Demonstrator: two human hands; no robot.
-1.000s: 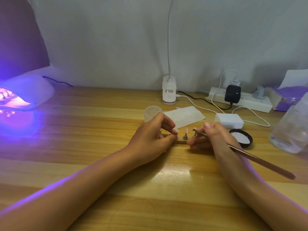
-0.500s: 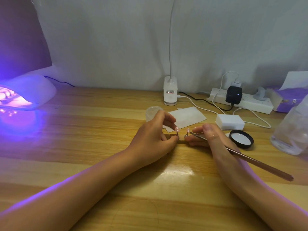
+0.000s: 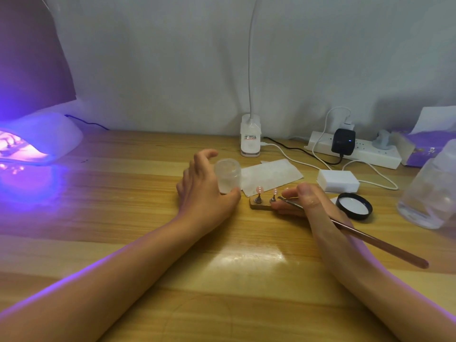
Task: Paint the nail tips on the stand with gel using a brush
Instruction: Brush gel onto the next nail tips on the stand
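Left forearm: I see it bare, reaching diagonally from lower left.
Left hand (image 3: 206, 187): back upward, fingers spread and relaxed, thumb extended rightward, gripping nothing.
Right forearm: bare, entering from lower right.
Right hand (image 3: 304, 199): I note thumb and curled fingers pinching a slim copper-coloured metal brush (image 3: 365, 236).

Pink nail tips (image 3: 259, 189), black lid (image 3: 354, 206)

wooden table (image 3: 123, 206) seen from above. at 9 o'clock, lit curing lamp (image 3: 37, 141); at 12, lamp base (image 3: 250, 137); centre, small jar (image 3: 228, 175), paper sheet (image 3: 270, 175), nail stand (image 3: 260, 206); at 2 to 3, power strip (image 3: 370, 154), white block (image 3: 338, 180), black lid (image 3: 355, 206), clear bottle (image 3: 431, 193).
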